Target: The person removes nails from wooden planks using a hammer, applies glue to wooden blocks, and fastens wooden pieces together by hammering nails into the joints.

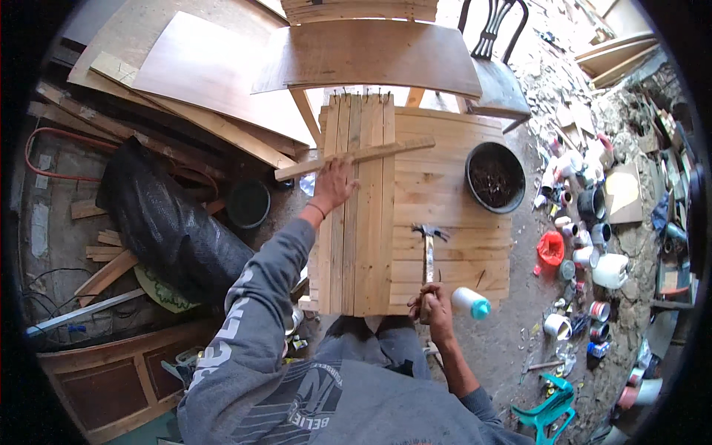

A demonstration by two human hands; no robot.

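My left hand [335,185] is closed over a narrow wooden strip [397,147], which lies slantwise across several long planks [374,252]. The planks rest side by side on a slatted wooden tabletop [445,193], with nails [363,94] standing out at their far ends. In my right hand [432,305] is a claw hammer [429,256], gripped low on its handle, head pointing away from me above the tabletop. Beside that hand a white bottle [466,300] with a teal cap lies on its side.
A black bucket [469,175] of what look like brown nails stands at the tabletop's right. Beyond are a curved wooden panel [371,55] and a dark chair [498,81]. A black sack [163,215] lies at left. Cans, containers and a teal plastic piece [549,404] litter the right-hand floor.
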